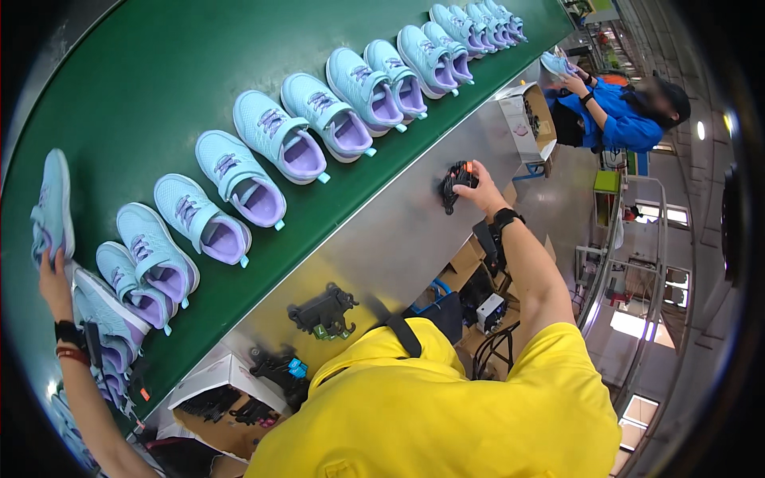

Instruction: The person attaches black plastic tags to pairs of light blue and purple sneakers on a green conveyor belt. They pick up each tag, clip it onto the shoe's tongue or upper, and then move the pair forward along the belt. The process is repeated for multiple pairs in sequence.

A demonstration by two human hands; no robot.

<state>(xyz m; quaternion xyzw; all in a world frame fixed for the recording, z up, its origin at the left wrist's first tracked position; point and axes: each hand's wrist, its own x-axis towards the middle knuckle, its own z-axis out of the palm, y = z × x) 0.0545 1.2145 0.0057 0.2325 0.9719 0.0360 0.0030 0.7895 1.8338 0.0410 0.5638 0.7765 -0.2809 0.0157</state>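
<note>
At the far left my left hand point(56, 285) grips a light blue sneaker point(56, 199) by its heel end. That sneaker is tipped up, its pale sole facing right. My right hand point(482, 193) reaches out to the metal ledge point(398, 215), fingers closed around a bunch of black plastic shoe hangers point(454, 188) with an orange tag. A row of matching sneakers point(279, 135) with lilac linings and laces runs along the green conveyor belt point(143, 72). Near my left wrist is another black plastic hanger point(94, 344), partly overlapping the shoes there.
More black hangers with green tags point(323, 311) and blue-tagged ones point(280, 368) lie closer to my body. An open carton point(219, 390) holds further black pieces. Beyond the ledge's far end, a co-worker in blue point(629, 119) holds a sneaker beside another carton point(518, 131).
</note>
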